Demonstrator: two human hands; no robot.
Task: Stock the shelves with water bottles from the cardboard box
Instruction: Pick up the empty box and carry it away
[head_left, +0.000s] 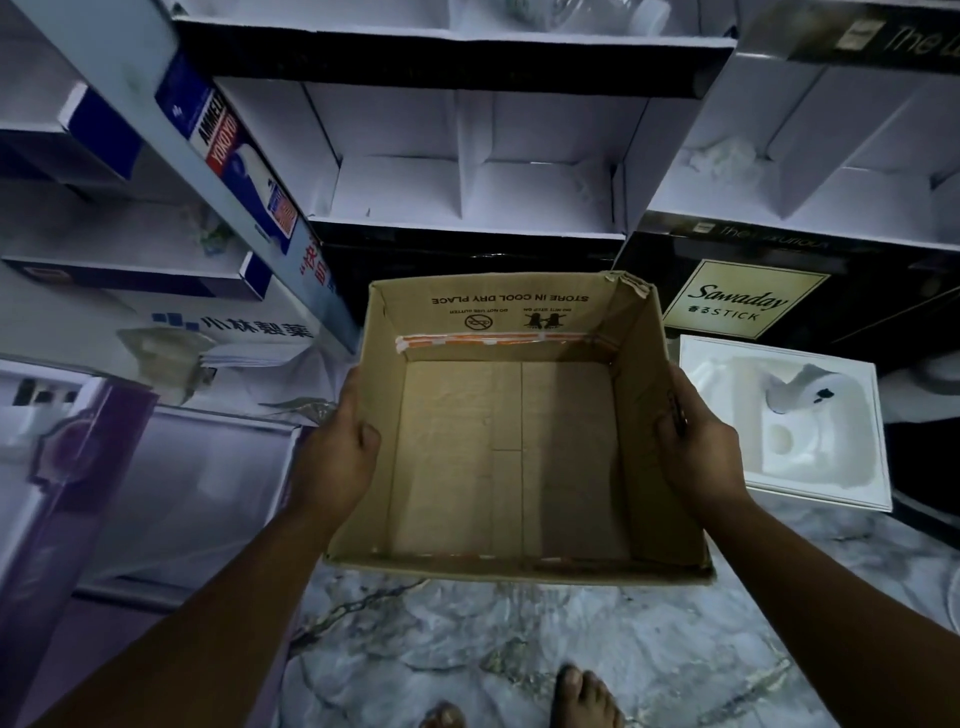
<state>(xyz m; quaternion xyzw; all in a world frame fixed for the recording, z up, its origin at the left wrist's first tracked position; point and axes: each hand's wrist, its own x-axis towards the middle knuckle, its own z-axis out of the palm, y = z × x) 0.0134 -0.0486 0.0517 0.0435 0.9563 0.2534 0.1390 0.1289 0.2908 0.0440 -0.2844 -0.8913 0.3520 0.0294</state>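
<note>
A: Box (514, 457) is held over the floor (467, 649) in front of the shelves (467, 192), open top toward the camera. Left hand (337, 457) grips the left wall, thumb hooked over the rim. Right hand (696, 447) does the same on the right wall, fingers curled round the edge.

B: Bottles?

A: None visible. Box interior shows only bare cardboard. The shelf bays straight ahead look bare too; top row is too dim and cropped to tell.

B: So the box looks spent. Step in hand is probably getting it out of the way.

A: My read too. Keep both grips level so it doesn't fold; the far right corner (631, 283) is torn. Set it down flat, base first.

B: Where?

A: Bare floor near the feet (582, 696). Avoid the white tray (857, 467) just right of the box, and the purple display (78, 467) at left.
</note>
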